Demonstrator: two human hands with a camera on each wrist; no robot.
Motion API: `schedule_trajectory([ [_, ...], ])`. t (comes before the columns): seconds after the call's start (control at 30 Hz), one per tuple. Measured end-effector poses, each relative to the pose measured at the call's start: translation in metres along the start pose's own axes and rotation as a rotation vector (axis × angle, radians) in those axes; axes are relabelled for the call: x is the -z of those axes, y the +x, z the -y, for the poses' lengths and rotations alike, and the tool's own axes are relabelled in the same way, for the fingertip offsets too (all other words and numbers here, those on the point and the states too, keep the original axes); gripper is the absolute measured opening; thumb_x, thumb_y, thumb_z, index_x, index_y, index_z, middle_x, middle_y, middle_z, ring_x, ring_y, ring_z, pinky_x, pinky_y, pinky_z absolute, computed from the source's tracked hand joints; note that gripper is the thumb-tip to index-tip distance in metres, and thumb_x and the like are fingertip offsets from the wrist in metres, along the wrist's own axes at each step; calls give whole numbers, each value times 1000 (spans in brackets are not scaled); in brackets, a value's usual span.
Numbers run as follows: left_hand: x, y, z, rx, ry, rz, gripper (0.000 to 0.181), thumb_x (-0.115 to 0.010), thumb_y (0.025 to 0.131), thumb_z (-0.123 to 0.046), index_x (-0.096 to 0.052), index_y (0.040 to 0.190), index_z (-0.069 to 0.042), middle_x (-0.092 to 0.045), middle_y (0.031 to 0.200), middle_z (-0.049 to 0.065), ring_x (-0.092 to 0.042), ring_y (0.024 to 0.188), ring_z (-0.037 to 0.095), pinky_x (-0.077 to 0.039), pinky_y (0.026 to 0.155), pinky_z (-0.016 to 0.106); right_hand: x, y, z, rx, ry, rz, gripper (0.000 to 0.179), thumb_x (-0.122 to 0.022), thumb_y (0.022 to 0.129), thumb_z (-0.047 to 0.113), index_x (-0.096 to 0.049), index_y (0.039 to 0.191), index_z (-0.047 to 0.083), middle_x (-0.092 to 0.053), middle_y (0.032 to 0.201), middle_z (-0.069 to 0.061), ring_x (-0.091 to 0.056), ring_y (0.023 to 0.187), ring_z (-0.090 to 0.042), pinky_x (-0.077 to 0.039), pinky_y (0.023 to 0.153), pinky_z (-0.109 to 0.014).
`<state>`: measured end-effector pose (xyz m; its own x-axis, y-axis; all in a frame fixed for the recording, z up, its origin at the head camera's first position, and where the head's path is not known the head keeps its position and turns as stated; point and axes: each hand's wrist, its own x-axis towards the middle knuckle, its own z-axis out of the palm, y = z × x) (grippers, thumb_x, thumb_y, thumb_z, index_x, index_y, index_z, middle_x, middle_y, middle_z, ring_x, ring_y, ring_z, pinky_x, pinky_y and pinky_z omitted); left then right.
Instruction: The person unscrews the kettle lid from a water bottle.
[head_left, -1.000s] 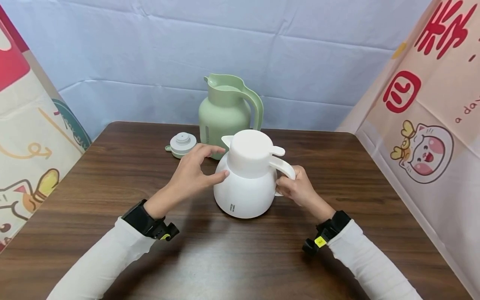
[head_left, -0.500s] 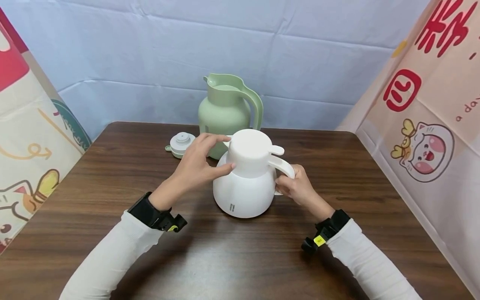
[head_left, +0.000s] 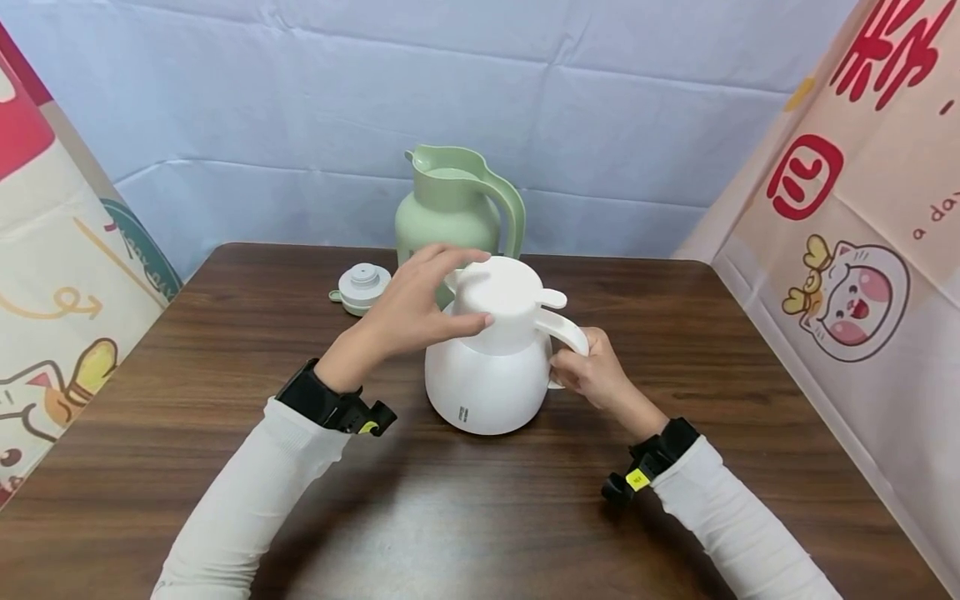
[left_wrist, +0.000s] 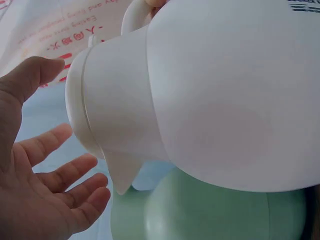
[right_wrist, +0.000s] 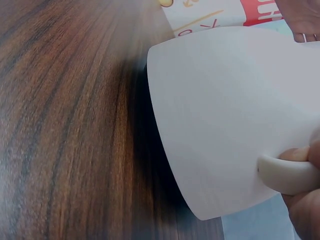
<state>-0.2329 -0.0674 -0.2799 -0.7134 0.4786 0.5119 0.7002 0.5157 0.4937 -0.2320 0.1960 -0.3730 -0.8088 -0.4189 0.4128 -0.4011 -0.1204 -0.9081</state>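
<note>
A white thermal jug stands upright at the middle of the wooden table, its white lid on top. My right hand grips the jug's handle low down, and the right wrist view shows fingers wrapped round the handle's lower end. My left hand is raised beside the lid, thumb and fingers spread. In the left wrist view the left hand stands apart from the lid, with a gap between fingertips and lid. The jug's spout points toward that hand's fingers.
Behind the white jug stands a green jug with an open top, partly hidden by it. A grey and green lid lies on the table to its left. Pale cloth hangs behind, and printed cloths hang at both sides.
My left hand has risen and moved right, from beside the white jug's body to around its lid. The right hand keeps its grip on the handle, and the jug has not moved.
</note>
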Motion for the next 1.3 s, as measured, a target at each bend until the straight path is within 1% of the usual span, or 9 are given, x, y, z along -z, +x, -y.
schedule_trajectory([
  [0.13, 0, 7, -3, -6, -10, 38, 62, -77, 72, -36, -56, 126, -13, -52, 120, 4, -45, 106, 17, -39, 83, 37, 1, -2, 1, -34, -15, -29, 28, -45, 72, -16, -66, 82, -1, -31, 36, -4, -25, 29, -16, -25, 35, -31],
  [0.2, 0, 11, -5, -7, -6, 57, 61, -76, 72, -37, -57, 125, -14, -52, 119, 3, -46, 105, 15, -39, 82, 36, 1, -2, 1, -37, -9, -32, 30, -44, 72, -16, -67, 81, 1, -31, 36, -4, -25, 29, -16, -24, 35, -31],
  [0.4, -1, 18, -8, 13, 27, 111, 59, -75, 73, -38, -58, 124, -16, -52, 119, 3, -46, 107, 14, -41, 81, 35, -1, -1, 0, -28, 5, -16, 20, -44, 73, -17, -57, 66, -3, -31, 37, -5, -26, 30, -17, -23, 36, -33],
  [0.6, 1, 28, -10, 10, 63, 191, 61, -74, 73, -38, -56, 126, -13, -53, 119, 5, -45, 108, 17, -40, 84, 37, 1, -3, 1, -47, 0, -35, 39, -44, 72, -16, -70, 86, 10, -31, 37, -4, -25, 29, -16, -23, 35, -31],
  [0.73, 2, 36, -13, 26, 99, 244, 63, -74, 72, -39, -56, 126, -13, -54, 118, 5, -46, 107, 17, -40, 84, 35, 2, -3, 1, -55, 19, -25, 45, -44, 72, -16, -72, 89, 15, -31, 37, -3, -24, 30, -16, -23, 36, -29],
  [0.97, 4, 48, -21, 46, 192, 371, 63, -73, 71, -41, -55, 126, -16, -54, 113, 2, -46, 103, 17, -39, 83, 32, 2, -4, 0, -48, 52, -14, 46, -44, 73, -15, -72, 93, 16, -31, 38, -4, -22, 30, -18, -22, 36, -30],
  [1.1, 4, 52, -24, 32, 227, 418, 59, -72, 72, -39, -57, 124, -16, -53, 110, 4, -45, 100, 17, -39, 82, 32, 2, -4, 0, -48, 48, -20, 42, -44, 74, -15, -71, 92, 12, -31, 38, -4, -23, 30, -17, -21, 35, -31],
  [1.2, 4, 54, -24, 21, 230, 448, 57, -71, 73, -38, -58, 124, -18, -52, 111, 4, -45, 99, 16, -40, 81, 31, 1, -3, 0, -33, 43, -18, 30, -44, 73, -16, -67, 83, 1, -30, 38, -5, -23, 30, -18, -20, 35, -32],
  [1.3, 4, 57, -23, 4, 238, 475, 57, -70, 74, -37, -57, 127, -21, -52, 114, 3, -46, 100, 16, -40, 81, 31, -1, -1, 0, -21, 30, -19, 13, -44, 73, -16, -55, 71, -9, -30, 38, -5, -24, 30, -18, -22, 36, -32],
])
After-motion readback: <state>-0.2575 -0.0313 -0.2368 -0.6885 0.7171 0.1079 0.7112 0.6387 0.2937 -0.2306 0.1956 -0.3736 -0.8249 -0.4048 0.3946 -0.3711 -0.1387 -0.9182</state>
